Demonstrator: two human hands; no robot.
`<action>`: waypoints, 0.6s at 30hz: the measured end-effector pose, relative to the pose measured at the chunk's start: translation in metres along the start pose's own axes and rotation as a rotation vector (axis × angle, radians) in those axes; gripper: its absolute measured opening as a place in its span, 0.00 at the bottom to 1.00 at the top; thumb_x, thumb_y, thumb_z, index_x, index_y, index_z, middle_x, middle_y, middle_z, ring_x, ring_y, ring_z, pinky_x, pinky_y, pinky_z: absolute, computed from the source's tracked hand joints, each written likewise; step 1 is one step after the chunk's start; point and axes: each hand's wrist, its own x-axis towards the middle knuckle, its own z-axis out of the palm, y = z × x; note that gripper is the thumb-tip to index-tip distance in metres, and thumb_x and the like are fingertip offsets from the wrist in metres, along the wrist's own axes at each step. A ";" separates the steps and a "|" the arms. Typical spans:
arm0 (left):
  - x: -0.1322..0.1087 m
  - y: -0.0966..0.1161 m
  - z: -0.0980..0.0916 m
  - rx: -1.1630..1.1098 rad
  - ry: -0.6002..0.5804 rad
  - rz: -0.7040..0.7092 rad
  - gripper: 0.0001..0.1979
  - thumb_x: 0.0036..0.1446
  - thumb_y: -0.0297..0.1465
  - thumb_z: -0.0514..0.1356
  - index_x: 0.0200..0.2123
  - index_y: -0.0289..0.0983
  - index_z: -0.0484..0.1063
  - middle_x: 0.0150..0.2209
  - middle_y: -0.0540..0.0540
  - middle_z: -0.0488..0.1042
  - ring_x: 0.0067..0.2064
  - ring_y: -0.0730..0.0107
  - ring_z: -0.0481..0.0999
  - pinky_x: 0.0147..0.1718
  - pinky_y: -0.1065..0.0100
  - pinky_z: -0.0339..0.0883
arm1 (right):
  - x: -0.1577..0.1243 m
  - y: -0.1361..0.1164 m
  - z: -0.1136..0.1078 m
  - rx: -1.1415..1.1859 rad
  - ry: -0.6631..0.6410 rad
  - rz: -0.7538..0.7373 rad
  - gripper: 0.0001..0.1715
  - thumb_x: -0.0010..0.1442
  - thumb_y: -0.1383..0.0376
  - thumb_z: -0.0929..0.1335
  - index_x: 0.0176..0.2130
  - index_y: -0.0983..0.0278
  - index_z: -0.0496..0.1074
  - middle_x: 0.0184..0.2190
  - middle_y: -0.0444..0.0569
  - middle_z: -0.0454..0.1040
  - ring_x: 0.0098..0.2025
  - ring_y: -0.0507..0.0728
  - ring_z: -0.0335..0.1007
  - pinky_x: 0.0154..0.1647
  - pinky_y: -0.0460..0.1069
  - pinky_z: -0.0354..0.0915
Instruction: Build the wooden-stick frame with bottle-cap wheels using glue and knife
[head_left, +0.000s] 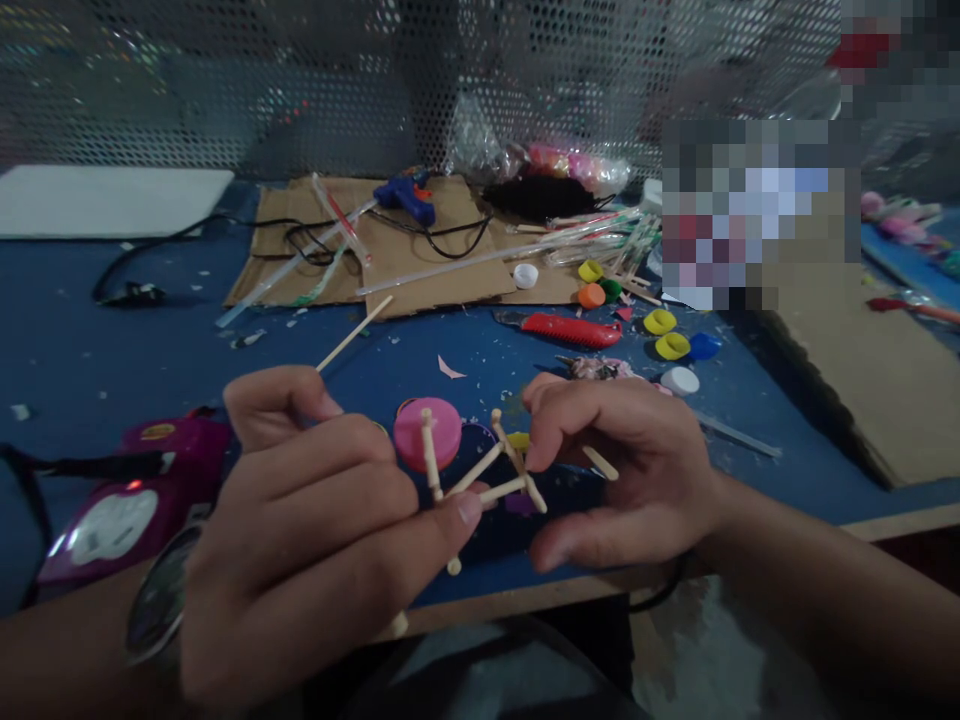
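A small frame of glued wooden sticks is held over the near edge of the blue table. My left hand pinches its left side, with a longer stick poking up behind the fingers. My right hand pinches its right side between thumb and fingers. A pink bottle cap lies on the table just behind the frame. A watch sits on my left wrist.
A blue glue gun and its cable lie on cardboard at the back. Plastic straws, a red utility knife, several coloured bottle caps and a pink case lie about. Perforated metal closes the back.
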 end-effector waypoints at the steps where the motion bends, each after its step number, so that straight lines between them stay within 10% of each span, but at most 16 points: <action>1: -0.001 0.002 0.001 0.019 0.021 -0.028 0.10 0.73 0.26 0.57 0.43 0.45 0.77 0.23 0.56 0.76 0.26 0.65 0.76 0.45 0.46 0.57 | 0.000 0.000 0.000 -0.001 0.005 0.002 0.26 0.51 0.59 0.87 0.43 0.59 0.78 0.31 0.41 0.77 0.28 0.51 0.67 0.31 0.50 0.65; 18: 0.000 0.006 -0.003 0.064 -0.009 -0.034 0.14 0.73 0.23 0.55 0.43 0.47 0.78 0.24 0.58 0.78 0.26 0.67 0.78 0.43 0.46 0.57 | -0.002 0.002 0.002 0.005 -0.007 0.027 0.19 0.57 0.61 0.84 0.44 0.60 0.79 0.32 0.43 0.78 0.29 0.51 0.67 0.33 0.50 0.67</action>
